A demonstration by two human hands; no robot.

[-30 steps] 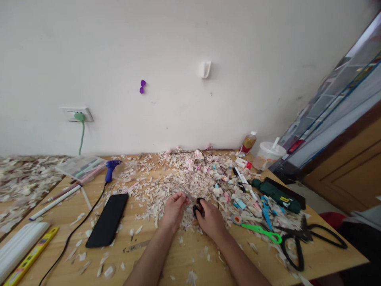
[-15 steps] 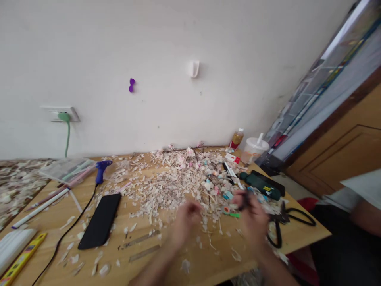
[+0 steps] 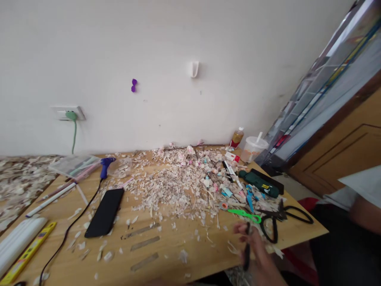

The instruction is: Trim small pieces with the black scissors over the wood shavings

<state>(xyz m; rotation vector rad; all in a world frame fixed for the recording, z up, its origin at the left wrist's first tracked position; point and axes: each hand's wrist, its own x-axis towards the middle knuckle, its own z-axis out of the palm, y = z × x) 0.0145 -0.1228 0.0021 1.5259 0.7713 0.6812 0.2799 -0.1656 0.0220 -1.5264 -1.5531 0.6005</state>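
Note:
My right hand (image 3: 259,254) is low at the table's near right edge, blurred, with its fingers closed round a small pair of black scissors (image 3: 247,249) that points downward. My left hand is out of the picture. Just beyond my right hand lie green-handled scissors (image 3: 244,214) and large black-handled shears (image 3: 278,221). A wide heap of pale cut scraps (image 3: 178,186) covers the middle of the wooden table (image 3: 166,254).
A black phone (image 3: 105,217) lies left of the scraps, and a blue glue gun (image 3: 104,166) trails a black cord. A folded green umbrella (image 3: 259,184), a lidded cup (image 3: 253,149) and a bottle (image 3: 237,138) stand at the back right. Another person's arm (image 3: 367,212) shows at the right edge.
My right hand has pulled back from the scrap heap toward the near right edge with the black scissors. My left hand has dropped out of view. The camera has swung slightly.

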